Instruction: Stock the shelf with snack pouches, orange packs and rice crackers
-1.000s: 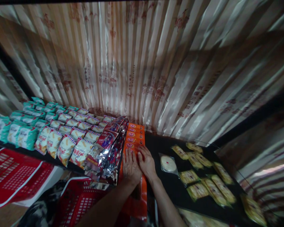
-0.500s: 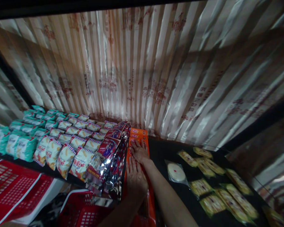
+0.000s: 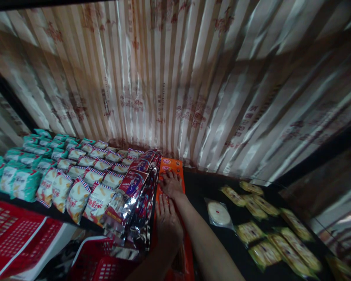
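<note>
Both hands lie flat on a row of orange snack packets point(image 3: 185, 226) on the dark shelf. My right hand point(image 3: 172, 184) is farther back, its fingers spread over the packets' upper part. Closer to me, my left hand point(image 3: 168, 222) rests with fingers stretched out, its tips just below the right hand. Neither hand is wrapped round anything. Against the orange packets' left side stand shiny dark purple-red snack bags point(image 3: 136, 187), overlapping in a row. The front part of the orange packets is partly hidden by my left hand and forearm.
White shrimp-chip bags point(image 3: 98, 203) and teal bags point(image 3: 26, 183) fill the shelf's left side. Red baskets point(image 3: 20, 230) stand below its front edge. On the dark shelf point(image 3: 199, 187) to the right lie a round white packet point(image 3: 218, 213) and several yellowish packets point(image 3: 265, 253). A striped curtain point(image 3: 175, 78) hangs behind.
The view has shifted slightly. My right hand has slid a little way toward me on the orange packets; my left hand stays nearly in place.
</note>
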The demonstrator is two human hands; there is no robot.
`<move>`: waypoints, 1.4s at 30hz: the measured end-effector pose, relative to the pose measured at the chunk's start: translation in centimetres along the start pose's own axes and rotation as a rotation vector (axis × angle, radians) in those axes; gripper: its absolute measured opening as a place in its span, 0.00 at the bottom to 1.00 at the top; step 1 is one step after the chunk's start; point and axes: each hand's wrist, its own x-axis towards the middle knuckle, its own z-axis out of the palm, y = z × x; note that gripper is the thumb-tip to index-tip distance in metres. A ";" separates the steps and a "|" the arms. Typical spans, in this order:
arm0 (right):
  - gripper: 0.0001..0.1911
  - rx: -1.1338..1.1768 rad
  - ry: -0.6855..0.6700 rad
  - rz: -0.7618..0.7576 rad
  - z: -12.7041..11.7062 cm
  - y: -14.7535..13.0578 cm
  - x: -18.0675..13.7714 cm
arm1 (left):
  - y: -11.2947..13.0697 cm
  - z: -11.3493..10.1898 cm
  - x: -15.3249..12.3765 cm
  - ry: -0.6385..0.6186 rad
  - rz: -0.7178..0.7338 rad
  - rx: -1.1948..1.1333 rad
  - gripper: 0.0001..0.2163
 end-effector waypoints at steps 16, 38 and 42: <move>0.23 0.013 0.038 0.008 0.4 -0.3 0.3 | 0.0 0.0 -0.2 0.043 0.017 -0.002 0.21; 0.35 1.315 0.532 0.357 3.2 6.0 -15.4 | 0.6 -1.8 0.4 -0.179 -0.031 0.010 0.25; 0.35 1.398 0.512 0.371 3.9 4.8 -15.8 | 0.5 -2.1 0.5 -0.206 -0.024 0.040 0.25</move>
